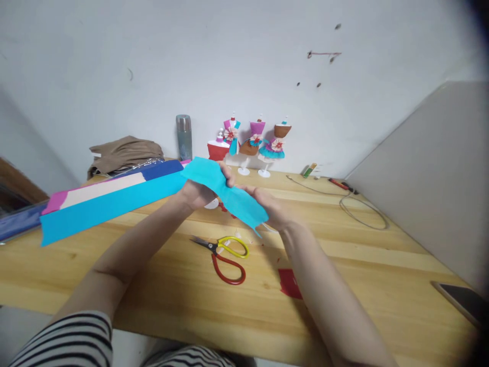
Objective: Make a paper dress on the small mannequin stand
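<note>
A turquoise crepe paper strip [206,171] is held up above the table between my two hands. My left hand [198,193] is closed on its middle, with the thumb on top of the paper. Further right, my right hand [269,206] pinches the same strip along its upper edge, and its loose end hangs down with a ragged corner. Below lies a pair of scissors [212,247] with one yellow and one red handle, blades spread slightly and pointing left. Red scraps [291,283] lie by my right forearm.
Layered folded crepe paper [110,204] in turquoise, cream, pink and navy spreads at left. Behind stand several small dress stands [271,148] and a thermos [184,137] near brown cloth [126,155]. On the right are a cable [364,224] and a phone-like dark object [458,300].
</note>
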A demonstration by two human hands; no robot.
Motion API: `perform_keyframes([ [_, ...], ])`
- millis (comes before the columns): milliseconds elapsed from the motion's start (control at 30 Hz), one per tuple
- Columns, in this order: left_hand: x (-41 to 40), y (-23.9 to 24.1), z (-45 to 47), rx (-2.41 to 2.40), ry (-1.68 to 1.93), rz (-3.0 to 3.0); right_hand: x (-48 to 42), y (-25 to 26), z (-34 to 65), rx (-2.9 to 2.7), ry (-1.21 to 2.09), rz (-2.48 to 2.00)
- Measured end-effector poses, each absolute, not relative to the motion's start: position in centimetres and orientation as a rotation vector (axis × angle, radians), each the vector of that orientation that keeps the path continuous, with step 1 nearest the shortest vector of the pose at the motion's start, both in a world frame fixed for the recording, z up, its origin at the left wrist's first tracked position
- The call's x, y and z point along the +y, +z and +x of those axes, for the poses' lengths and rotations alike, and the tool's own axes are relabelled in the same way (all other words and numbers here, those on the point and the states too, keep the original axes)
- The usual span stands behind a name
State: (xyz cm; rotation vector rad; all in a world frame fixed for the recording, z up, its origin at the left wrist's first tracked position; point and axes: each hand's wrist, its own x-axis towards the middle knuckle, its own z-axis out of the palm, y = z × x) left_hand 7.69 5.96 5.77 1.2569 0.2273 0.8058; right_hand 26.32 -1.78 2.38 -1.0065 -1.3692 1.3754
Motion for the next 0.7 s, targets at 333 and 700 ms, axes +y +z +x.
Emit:
perform_keyframes([
  [333,7.2,5.3,7.3,0.244,0.855,1.370,-2.7,3.6,27.8,-1.339,1.365,-1.116],
  [700,7.8,6.1,7.2,0.396,0.542,1.216,-3.5,5.1,30.4,-1.349,0.892,-1.379],
])
